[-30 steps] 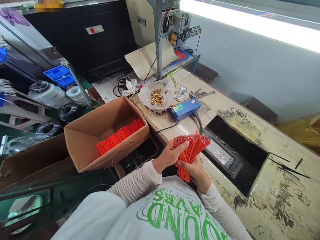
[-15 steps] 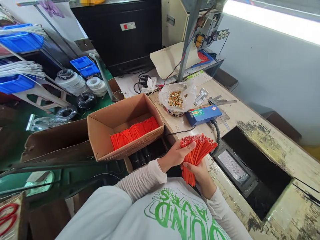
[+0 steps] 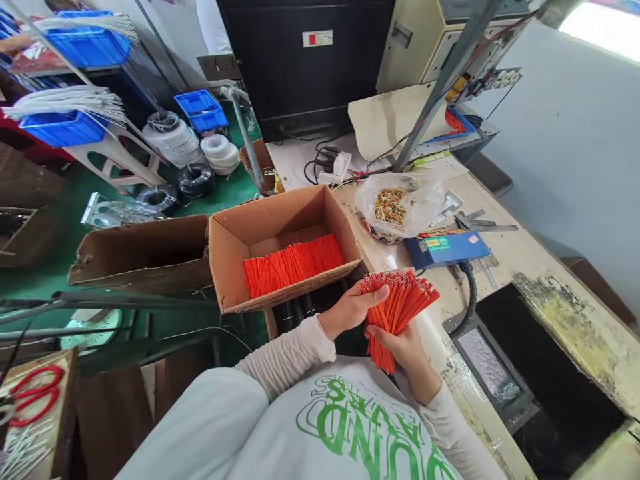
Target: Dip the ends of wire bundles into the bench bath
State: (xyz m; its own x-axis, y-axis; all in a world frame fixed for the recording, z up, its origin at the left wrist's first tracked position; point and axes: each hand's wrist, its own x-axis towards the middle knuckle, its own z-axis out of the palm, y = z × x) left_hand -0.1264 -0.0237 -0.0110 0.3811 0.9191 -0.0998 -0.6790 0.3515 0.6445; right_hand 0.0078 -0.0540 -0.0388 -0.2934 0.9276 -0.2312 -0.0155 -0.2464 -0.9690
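Note:
A thick bundle of short orange-red wires [image 3: 400, 303] is held in front of my chest, its silvery ends fanned out at the top. My left hand [image 3: 350, 308] wraps the bundle's left side, thumb across the front. Lower down, my right hand [image 3: 407, 350] grips it from the right with the thumb over the wires; its other fingers are mostly hidden. Left of my hands, an open cardboard box [image 3: 270, 207] contains more wires [image 3: 295, 265] of the same colour, laid in a row.
On the bench [image 3: 500, 253] lie a plastic bag [image 3: 425, 200] of small brass-coloured pieces and a blue box-shaped device [image 3: 447, 249] with a dark cable. A dark recess [image 3: 555, 360] with a framed silvery surface [image 3: 489, 365] is at right. Red-handled scissors [image 3: 37, 393] lie at lower left.
My view has swung left, so the box and bench appear farther right. Both hands keep hold of the wire bundle, in nearly the same position before me.

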